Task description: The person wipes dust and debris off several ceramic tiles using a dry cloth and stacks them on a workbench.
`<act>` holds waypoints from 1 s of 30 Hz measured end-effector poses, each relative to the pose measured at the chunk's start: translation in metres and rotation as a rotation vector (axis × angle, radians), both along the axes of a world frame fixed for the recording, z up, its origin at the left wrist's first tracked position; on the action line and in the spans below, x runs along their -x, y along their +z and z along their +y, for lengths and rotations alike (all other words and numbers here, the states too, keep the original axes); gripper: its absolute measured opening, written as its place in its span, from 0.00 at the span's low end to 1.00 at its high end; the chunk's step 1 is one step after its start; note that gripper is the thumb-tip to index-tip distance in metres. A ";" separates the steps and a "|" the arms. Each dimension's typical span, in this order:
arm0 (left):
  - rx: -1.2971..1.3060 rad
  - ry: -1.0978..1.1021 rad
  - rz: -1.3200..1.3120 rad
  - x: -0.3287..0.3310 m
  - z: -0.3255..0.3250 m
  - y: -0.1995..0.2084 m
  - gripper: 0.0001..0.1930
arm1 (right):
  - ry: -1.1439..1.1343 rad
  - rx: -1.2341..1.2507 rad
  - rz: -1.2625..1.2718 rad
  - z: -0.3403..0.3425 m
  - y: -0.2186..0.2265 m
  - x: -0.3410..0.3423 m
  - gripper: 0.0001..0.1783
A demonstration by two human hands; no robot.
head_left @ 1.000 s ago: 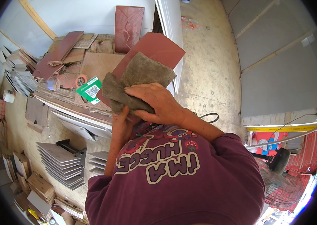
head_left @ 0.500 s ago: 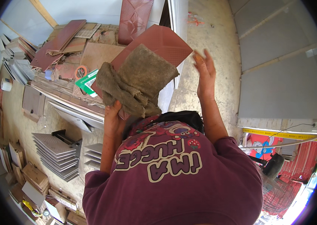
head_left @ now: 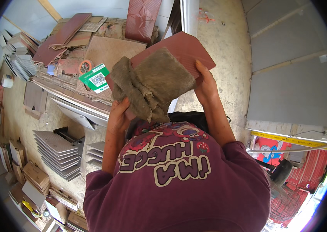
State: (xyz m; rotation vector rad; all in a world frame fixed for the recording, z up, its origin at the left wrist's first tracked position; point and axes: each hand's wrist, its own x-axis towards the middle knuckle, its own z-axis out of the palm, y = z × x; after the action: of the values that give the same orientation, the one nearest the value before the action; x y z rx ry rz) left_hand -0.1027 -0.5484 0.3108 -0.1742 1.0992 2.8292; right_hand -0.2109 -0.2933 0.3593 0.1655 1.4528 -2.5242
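Note:
In front of my chest is a dark red tile point(head_left: 194, 48), tilted, with cut corners at its far end. A worn brown cloth point(head_left: 165, 73) lies folded over much of its face, with a bunched part hanging toward my left. My left hand point(head_left: 119, 116) is closed on the tile's near left corner, its thumb by the cloth's edge. At the right edge my right hand point(head_left: 206, 85) grips the tile, thumb on top and fingers hidden beneath. The cloth rests beside that thumb.
Beyond my left hand is a cardboard-covered bench point(head_left: 70, 91), bearing red tiles point(head_left: 70, 33), an orange tape roll point(head_left: 85, 66) and a green card point(head_left: 96, 79). A patterned red tile point(head_left: 142, 21) stands upright at the back. Grey tiles point(head_left: 57, 154) fill a floor rack; a fan point(head_left: 287, 193) is at right.
My right hand, apart from the tile and open before, has come in and closed on its right edge. The tile and cloth have shifted slightly right and nearer.

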 end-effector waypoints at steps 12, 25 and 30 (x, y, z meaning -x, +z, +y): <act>1.362 0.522 0.476 0.022 0.008 0.044 0.39 | -0.184 0.105 0.086 0.011 -0.004 -0.010 0.23; 1.796 0.319 0.692 0.051 0.040 0.067 0.30 | -0.152 -0.065 0.082 0.004 0.002 -0.028 0.24; 1.701 0.398 0.609 0.067 0.030 0.060 0.27 | -0.150 -0.041 0.119 0.011 -0.001 -0.030 0.24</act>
State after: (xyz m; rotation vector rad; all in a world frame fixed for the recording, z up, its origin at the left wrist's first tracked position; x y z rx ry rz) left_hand -0.1694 -0.5182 0.3705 0.4228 3.4485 1.2137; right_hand -0.1813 -0.2827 0.3585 0.1380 1.5937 -2.6658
